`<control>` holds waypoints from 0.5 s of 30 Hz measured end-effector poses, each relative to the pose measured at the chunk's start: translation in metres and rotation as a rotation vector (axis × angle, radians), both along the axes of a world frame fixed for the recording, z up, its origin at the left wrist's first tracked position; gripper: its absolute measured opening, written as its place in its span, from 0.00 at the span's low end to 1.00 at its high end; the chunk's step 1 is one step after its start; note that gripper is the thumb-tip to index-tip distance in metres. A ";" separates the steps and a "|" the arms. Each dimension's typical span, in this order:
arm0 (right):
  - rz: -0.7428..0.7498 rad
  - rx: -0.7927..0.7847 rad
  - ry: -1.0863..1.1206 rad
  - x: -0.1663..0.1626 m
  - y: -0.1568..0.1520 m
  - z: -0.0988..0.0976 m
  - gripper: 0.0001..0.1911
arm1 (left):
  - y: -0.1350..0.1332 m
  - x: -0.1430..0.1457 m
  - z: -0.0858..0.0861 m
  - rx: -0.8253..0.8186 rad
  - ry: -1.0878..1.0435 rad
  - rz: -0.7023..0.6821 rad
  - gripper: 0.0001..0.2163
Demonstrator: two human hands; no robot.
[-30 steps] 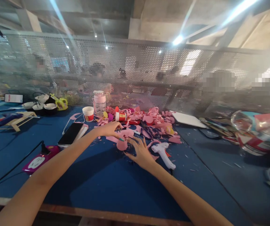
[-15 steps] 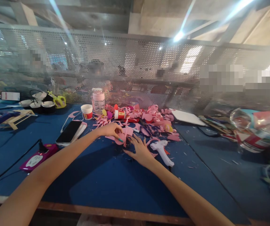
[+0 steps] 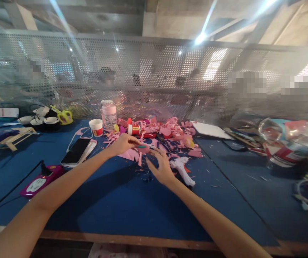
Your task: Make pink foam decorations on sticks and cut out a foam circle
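My left hand (image 3: 124,144) pinches a small round pink piece (image 3: 143,149) between thumb and fingers, lifted just above the blue table. My right hand (image 3: 161,167) is close on its right side, fingers stretched out and thumb apart. Its fingertips reach the piece's edge; whether they touch it I cannot tell. Beneath lie flat pink cut scraps (image 3: 130,154). A white glue gun (image 3: 182,170) lies to the right of my right hand. Behind both hands spreads a heap of pink scraps (image 3: 167,128), with a red and white paper cup (image 3: 134,129) on its side among them.
Left of the heap stand another paper cup (image 3: 96,127) and a clear bottle (image 3: 109,115). A phone (image 3: 76,151) and a purple power strip (image 3: 41,181) lie at left. A white sheet (image 3: 211,130) and a large plastic container (image 3: 290,152) are at right. A perforated screen (image 3: 154,79) stands behind.
My left hand has raised and tilted the round pink piece off the table. My right fingers have moved in towards its edge. The view has shifted slightly.
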State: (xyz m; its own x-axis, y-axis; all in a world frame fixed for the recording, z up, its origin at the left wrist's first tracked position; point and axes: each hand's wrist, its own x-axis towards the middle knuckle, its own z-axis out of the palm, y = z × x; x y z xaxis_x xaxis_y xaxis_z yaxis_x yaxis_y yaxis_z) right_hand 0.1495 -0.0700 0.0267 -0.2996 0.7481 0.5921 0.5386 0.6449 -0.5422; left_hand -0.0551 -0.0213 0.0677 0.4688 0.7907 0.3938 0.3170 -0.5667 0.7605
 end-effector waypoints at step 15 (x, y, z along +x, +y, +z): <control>0.190 -0.476 0.703 -0.005 0.006 0.007 0.17 | -0.021 0.001 0.001 1.164 0.201 -0.116 0.08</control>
